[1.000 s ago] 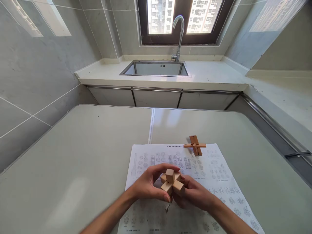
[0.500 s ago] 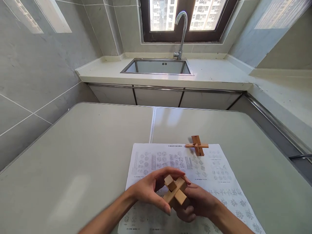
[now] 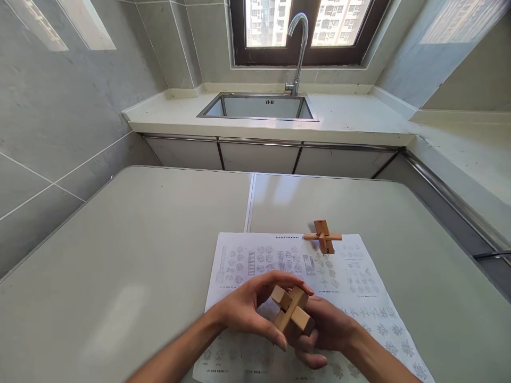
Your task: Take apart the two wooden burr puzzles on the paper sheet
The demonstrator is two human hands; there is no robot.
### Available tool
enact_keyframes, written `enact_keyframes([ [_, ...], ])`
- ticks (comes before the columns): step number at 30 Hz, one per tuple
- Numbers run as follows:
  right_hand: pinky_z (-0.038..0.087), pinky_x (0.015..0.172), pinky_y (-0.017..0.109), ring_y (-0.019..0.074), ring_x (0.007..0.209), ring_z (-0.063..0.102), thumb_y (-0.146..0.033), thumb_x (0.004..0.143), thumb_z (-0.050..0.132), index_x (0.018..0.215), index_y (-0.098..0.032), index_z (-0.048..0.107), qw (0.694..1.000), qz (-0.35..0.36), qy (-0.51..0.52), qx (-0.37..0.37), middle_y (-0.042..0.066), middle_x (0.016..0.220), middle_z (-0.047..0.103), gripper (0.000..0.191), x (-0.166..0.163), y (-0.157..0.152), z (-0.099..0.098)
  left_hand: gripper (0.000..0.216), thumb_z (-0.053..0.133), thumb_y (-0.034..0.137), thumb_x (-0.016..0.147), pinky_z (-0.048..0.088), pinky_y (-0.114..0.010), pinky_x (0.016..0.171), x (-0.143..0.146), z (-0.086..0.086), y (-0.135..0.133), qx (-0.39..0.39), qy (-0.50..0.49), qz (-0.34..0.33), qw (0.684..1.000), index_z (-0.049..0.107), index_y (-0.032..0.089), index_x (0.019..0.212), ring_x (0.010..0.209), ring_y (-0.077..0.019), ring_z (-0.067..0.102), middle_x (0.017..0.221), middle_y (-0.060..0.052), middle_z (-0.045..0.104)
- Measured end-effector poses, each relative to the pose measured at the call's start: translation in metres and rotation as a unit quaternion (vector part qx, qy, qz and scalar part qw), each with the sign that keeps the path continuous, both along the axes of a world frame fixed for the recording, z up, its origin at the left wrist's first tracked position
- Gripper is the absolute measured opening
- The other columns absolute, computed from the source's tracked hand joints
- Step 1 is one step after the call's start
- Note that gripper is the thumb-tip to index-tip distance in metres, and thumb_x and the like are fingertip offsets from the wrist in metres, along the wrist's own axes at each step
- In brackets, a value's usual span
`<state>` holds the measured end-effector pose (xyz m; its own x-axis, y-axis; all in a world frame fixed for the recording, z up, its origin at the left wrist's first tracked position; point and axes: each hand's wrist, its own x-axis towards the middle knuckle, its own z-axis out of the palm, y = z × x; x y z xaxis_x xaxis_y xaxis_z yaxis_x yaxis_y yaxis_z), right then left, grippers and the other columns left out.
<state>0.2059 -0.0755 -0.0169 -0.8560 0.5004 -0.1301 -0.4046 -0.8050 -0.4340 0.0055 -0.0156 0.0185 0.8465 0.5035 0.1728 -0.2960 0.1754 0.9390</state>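
A light wooden interlocking burr puzzle (image 3: pixel 292 311) is held between both hands, above a printed instruction sheet (image 3: pixel 239 266). Its square-ended bars cross one another, with several ends sticking out. My left hand (image 3: pixel 253 306) curves round it from the left, the thumb at its lower edge and the fingers over its top. From the right and below, my right hand (image 3: pixel 325 324) supports it; part of those fingers is hidden behind the wood. A second, reddish wooden cross-shaped puzzle (image 3: pixel 324 236) rests on the sheet's top edge, apart from both hands.
The pale table (image 3: pixel 139 239) has a seam (image 3: pixel 250 202) running away from me. Beyond it stands a white counter (image 3: pixel 351 114) with a sink (image 3: pixel 259 118) and a tall curved faucet (image 3: pixel 302 48) below a window. A dark cable (image 3: pixel 491 255) shows at the right.
The burr puzzle has shifted slightly right and turned a little in my hands. My right hand's lower fingers have moved down and spread apart. The reddish puzzle stays in place.
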Motion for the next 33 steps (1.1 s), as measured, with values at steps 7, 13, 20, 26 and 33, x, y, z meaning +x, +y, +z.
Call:
enact_keyframes([
  [7,0.048,0.043,0.021,0.0050,0.042,0.026,-0.050,0.102,0.068,0.086,-0.015,0.066,0.999,-0.030,-0.007,0.015,-0.011,0.052,0.037,0.039,0.002,0.000,0.002,0.083,0.102,0.027,0.068,0.046,-0.050,0.118,0.000,-0.001,0.000,0.012,0.010,0.017,1.000,0.065,0.030,0.142,0.136,-0.0319,0.061,0.140,-0.012,0.069],
  [13,0.049,0.045,0.023,0.0050,0.043,0.027,-0.051,0.099,0.072,0.081,-0.016,0.063,0.999,-0.021,-0.016,0.020,-0.011,0.055,0.037,0.040,0.001,0.001,0.001,0.082,0.101,0.027,0.069,0.044,-0.051,0.119,-0.002,-0.002,0.002,0.021,0.021,0.005,1.000,0.065,0.030,0.143,0.137,-0.0331,0.060,0.141,-0.012,0.069],
  [20,0.050,0.050,0.025,0.0062,0.045,0.032,-0.046,0.100,0.069,0.080,-0.015,0.064,0.999,-0.033,-0.031,0.020,-0.009,0.055,0.041,0.037,0.002,-0.001,-0.004,0.080,0.101,0.034,0.069,0.045,-0.051,0.119,-0.002,-0.001,0.001,0.022,0.033,0.012,0.999,0.067,0.028,0.141,0.136,-0.0337,0.062,0.139,-0.013,0.070],
  [26,0.051,0.050,0.027,0.0058,0.044,0.025,-0.045,0.100,0.070,0.085,-0.015,0.065,0.998,-0.049,-0.027,0.019,-0.011,0.054,0.036,0.034,0.000,-0.002,-0.007,0.081,0.101,0.034,0.068,0.047,-0.050,0.118,-0.001,0.002,0.005,0.018,0.041,0.006,0.999,0.067,0.028,0.141,0.136,-0.0343,0.062,0.141,-0.013,0.070],
  [33,0.054,0.052,0.027,0.0051,0.044,0.025,-0.040,0.106,0.062,0.094,-0.014,0.065,0.999,-0.036,0.009,0.006,-0.010,0.059,0.040,0.029,0.001,-0.002,-0.009,0.085,0.106,0.032,0.057,0.050,-0.050,0.114,-0.001,-0.006,0.004,-0.045,0.003,0.027,0.999,0.071,0.027,0.134,0.131,-0.0346,0.065,0.134,-0.013,0.072],
])
